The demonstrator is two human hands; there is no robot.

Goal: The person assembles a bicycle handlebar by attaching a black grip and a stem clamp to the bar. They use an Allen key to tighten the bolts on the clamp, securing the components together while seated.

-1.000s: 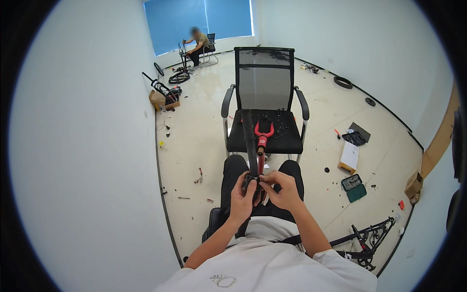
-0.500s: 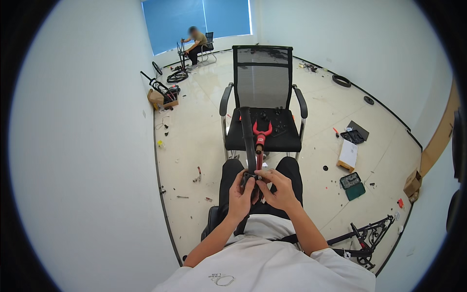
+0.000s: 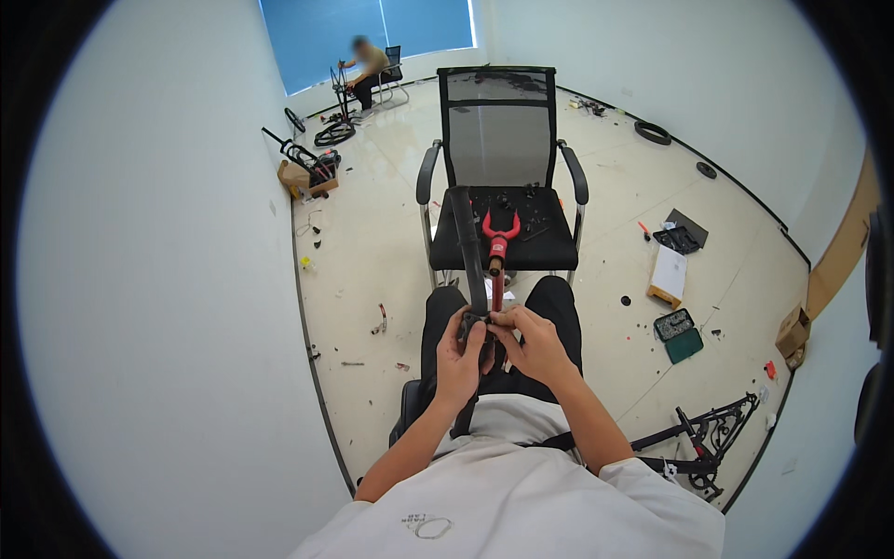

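The black bar (image 3: 469,250) slants up through the centre of the frame, its lower end at a dark clamp (image 3: 474,322). At upper left, a cardboard box (image 3: 292,175) holds dark parts. At centre, the left hand (image 3: 456,370) curls closed around the clamp; a red fork (image 3: 498,248) lies beyond; the right hand (image 3: 535,347) bunches its fingertips against the clamp, whatever they pinch too small to tell. A bicycle frame (image 3: 700,449) lies lower right.

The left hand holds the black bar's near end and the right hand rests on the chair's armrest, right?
You have the right hand in the wrong place: the head view shows it also at the near end of the black bar. The left hand does hold it there.
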